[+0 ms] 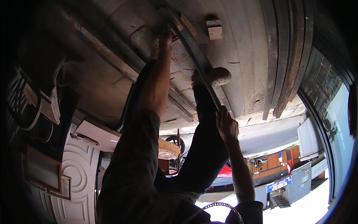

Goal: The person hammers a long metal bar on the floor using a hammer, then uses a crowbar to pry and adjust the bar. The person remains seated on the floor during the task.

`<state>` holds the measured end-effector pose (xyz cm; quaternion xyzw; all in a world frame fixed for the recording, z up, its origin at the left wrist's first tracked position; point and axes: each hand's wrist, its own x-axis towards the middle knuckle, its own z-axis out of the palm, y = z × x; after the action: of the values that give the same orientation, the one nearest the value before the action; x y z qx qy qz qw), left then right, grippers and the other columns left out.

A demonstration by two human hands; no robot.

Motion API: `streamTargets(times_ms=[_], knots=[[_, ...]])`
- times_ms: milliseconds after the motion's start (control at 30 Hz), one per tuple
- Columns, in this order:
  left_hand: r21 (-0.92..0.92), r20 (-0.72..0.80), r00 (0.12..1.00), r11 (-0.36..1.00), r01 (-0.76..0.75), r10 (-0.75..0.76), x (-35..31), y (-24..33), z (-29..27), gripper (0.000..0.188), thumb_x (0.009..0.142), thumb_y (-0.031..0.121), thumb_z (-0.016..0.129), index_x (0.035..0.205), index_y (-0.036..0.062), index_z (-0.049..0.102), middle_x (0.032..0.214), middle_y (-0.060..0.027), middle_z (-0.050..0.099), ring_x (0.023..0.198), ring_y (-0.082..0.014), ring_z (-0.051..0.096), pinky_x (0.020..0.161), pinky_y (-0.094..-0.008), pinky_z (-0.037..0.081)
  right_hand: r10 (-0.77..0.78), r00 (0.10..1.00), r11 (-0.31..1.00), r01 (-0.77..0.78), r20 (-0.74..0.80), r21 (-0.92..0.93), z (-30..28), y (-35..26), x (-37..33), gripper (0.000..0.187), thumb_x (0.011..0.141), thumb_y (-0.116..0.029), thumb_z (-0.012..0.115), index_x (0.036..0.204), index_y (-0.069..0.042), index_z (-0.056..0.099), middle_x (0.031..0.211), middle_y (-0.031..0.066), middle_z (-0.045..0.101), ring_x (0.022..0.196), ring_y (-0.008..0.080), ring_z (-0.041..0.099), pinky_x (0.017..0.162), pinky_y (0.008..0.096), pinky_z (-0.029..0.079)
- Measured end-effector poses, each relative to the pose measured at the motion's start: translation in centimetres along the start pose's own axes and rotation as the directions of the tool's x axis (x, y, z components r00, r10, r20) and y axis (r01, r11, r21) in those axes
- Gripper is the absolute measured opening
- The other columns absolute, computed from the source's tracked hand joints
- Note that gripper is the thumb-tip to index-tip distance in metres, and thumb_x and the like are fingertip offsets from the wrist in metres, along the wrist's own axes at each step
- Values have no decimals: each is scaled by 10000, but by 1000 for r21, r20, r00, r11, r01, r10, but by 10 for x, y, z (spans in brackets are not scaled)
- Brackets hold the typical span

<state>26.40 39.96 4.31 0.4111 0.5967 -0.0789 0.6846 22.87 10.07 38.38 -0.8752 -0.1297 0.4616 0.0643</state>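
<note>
My right hand (pixel 226 125) is wrapped round the near end of a long dark ribbed metal bar (pixel 195 58). The bar slants away to the upper left, across a wooden beam (pixel 203 59) on the floor. Far down by the bar's other end is my left hand (pixel 165 37), in deep shadow beside small brown pieces of wood (pixel 188 25). Its fingers are too dark to make out. A light clog with holes (pixel 219 76) on my right foot stands against the beam. My other clog (pixel 156 47) shows partly behind my left wrist.
A short wooden block (pixel 214 30) lies on the concrete floor (pixel 246 56). Several long dark beams (pixel 287 56) lie at the right, near a glass door (pixel 324 97). More timber (pixel 108 52) runs along the left. Chairs (pixel 41 100) and a white panelled door (pixel 78 168) are at the far left.
</note>
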Motion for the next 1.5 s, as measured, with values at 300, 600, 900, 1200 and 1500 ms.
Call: streamTargets(times_ms=[300,600,900,1200,1500], knots=[[261,879,319,204,-944,354,-267,35,52,452,844,307,751,1157,44,557,1158,-161,572,1104,-329,548,945,-419,440,278,954,952,-289,116,97,-14,38,-104,264,940,-324,613,958,-90,492,795,154,663,661,364,675,528,473,524],[-89,928,-90,17,-996,-362,-326,-24,93,749,841,727,518,539,42,556,523,-162,569,548,-338,653,556,-419,529,181,978,961,-153,-103,230,20,63,-141,340,923,-383,636,804,-95,500,583,151,622,494,350,627,441,453,478],[-87,887,-64,-31,-996,-457,-314,-34,104,861,724,853,521,612,5,614,599,-209,620,632,-377,678,612,-452,547,203,974,958,-176,-100,228,32,84,-129,371,937,-444,598,821,-101,519,552,167,616,499,367,639,450,486,501],[-80,881,-51,-42,-996,-470,-304,-50,102,845,721,844,533,628,7,610,637,-210,638,664,-368,687,630,-455,544,176,978,960,-145,-115,239,59,102,-121,374,927,-462,596,827,-114,505,619,133,639,545,361,660,480,490,515],[-102,881,-68,-48,-994,-467,-302,-57,114,871,724,850,511,642,-8,635,627,-208,641,643,-362,686,606,-437,550,137,973,977,-101,-187,190,72,114,-115,378,924,-448,611,796,-113,490,606,120,637,509,350,646,436,476,501]])
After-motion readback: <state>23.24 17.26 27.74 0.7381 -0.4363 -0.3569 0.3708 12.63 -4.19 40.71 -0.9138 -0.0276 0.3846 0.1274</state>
